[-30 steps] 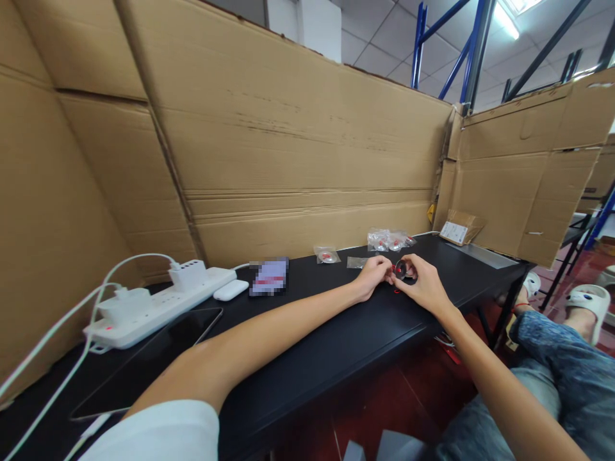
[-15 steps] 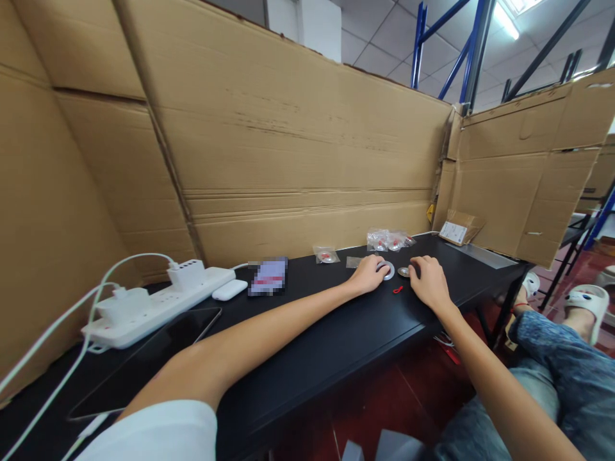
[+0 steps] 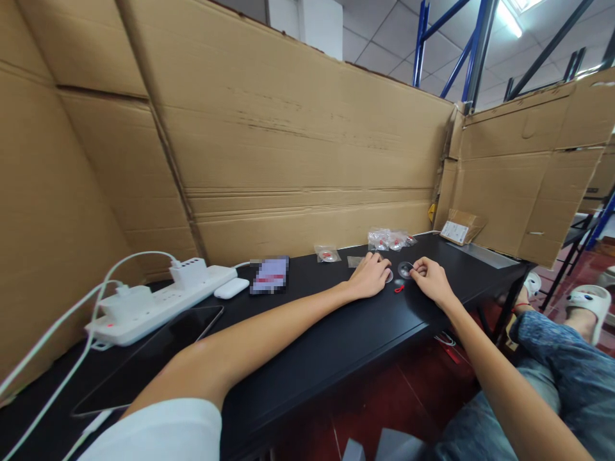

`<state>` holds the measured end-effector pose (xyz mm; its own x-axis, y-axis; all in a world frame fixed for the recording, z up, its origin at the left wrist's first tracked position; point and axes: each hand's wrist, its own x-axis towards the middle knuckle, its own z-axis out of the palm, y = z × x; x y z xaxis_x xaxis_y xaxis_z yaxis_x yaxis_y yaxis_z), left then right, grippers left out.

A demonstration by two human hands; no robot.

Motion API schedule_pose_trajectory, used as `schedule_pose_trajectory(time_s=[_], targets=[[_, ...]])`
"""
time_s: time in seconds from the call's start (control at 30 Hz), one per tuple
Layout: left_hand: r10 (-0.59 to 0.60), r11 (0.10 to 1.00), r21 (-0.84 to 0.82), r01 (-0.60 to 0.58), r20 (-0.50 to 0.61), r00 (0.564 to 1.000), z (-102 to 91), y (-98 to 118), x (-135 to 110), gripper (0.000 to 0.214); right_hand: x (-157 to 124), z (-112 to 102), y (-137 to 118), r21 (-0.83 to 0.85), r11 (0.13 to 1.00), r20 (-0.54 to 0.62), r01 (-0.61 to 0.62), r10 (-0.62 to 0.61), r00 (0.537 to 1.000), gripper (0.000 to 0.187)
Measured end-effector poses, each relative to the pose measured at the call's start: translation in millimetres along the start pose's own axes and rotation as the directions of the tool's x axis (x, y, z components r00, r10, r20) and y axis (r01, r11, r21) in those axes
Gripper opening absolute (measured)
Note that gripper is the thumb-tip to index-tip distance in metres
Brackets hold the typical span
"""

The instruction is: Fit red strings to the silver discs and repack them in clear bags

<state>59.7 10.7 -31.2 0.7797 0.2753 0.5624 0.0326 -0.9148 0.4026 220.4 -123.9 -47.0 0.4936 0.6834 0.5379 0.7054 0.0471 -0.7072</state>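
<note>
My left hand (image 3: 369,275) lies palm down on the black table (image 3: 307,333), its fingers covering a flat silvery disc (image 3: 389,276) of which only an edge shows. My right hand (image 3: 429,277) rests beside it with thumb and forefinger pinched at the rim of a second small round disc (image 3: 405,270). A tiny red piece (image 3: 398,289) lies on the table between the two hands. Behind the hands lie several small clear bags with red parts (image 3: 390,241) and one single bag (image 3: 327,255).
A white power strip (image 3: 158,299) with plugged chargers and cables sits at the left, beside a white case (image 3: 231,288), a dark tablet (image 3: 154,355) and a blurred card (image 3: 270,275). Cardboard walls (image 3: 298,160) enclose the table. Another person's sandalled feet (image 3: 583,301) are at the right.
A second ago both hands held a small round part together above the table. They then set the discs down; now the left hand presses flat and the right pinches the second disc.
</note>
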Motion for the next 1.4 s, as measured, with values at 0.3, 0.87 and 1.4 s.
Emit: schedule_pose_trajectory(time_s=[0.3,0.87,1.4], targets=[[0.038,0.997,-0.064,-0.043,-0.087,0.996,2.7,23.2,5.1,0.019,-3.9,-2.6,-14.0,0.382,0.924,0.161,-0.03,-0.034,0.986,0.026],[-0.315,0.925,-0.305,0.227,-0.282,0.906,5.2,11.6,9.2,0.016,-7.7,-2.8,-20.6,0.221,0.974,0.264,0.047,-0.106,0.959,0.023],[-0.297,0.748,-0.621,0.233,0.0,0.955,23.0,27.3,6.1,0.024,-8.5,-4.5,-23.1,0.4,0.917,0.085,-0.003,-0.034,0.996,0.032]])
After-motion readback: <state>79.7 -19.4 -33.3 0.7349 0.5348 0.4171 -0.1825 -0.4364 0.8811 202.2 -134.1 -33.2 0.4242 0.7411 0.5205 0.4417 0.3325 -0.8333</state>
